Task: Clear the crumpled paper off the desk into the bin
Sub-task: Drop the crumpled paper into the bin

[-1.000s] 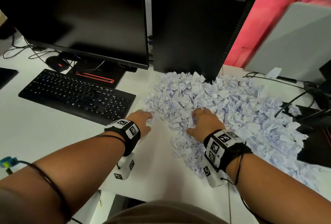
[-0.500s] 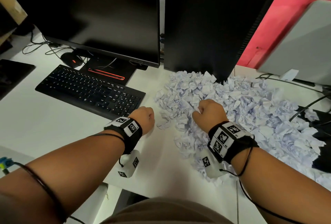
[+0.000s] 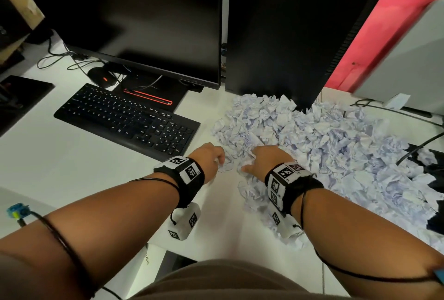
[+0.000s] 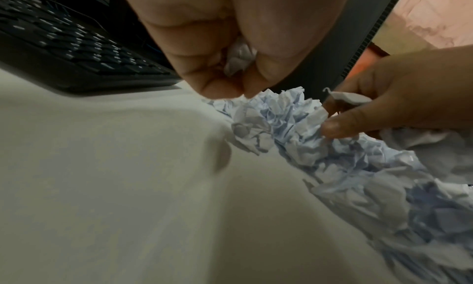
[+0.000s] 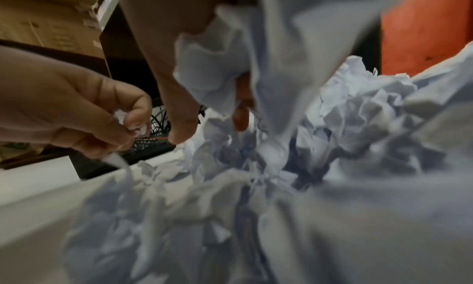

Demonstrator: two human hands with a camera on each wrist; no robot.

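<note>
A wide heap of crumpled pale-blue paper (image 3: 319, 141) covers the right half of the white desk (image 3: 72, 167), in front of the black computer tower. My left hand (image 3: 211, 159) hovers at the heap's left edge, fingers curled round a small paper wad (image 4: 240, 55). My right hand (image 3: 266, 160) sits on the heap's near-left part and clutches a bunch of crumpled paper (image 5: 230, 65), thumb stretched toward the left hand. The heap (image 4: 332, 156) runs under both hands. No bin shows in any view.
A black keyboard (image 3: 127, 119) lies left of the heap, with a mouse (image 3: 101, 78) and monitor (image 3: 134, 16) behind it. The black tower (image 3: 288, 35) stands behind the paper. Cables (image 3: 420, 146) and a dark object lie at the right edge. The desk's front edge is near my body.
Both hands closed into fists on paper at the heap's left edge and now stay there, the right thumb spreading out; the head view shifted slightly left.
</note>
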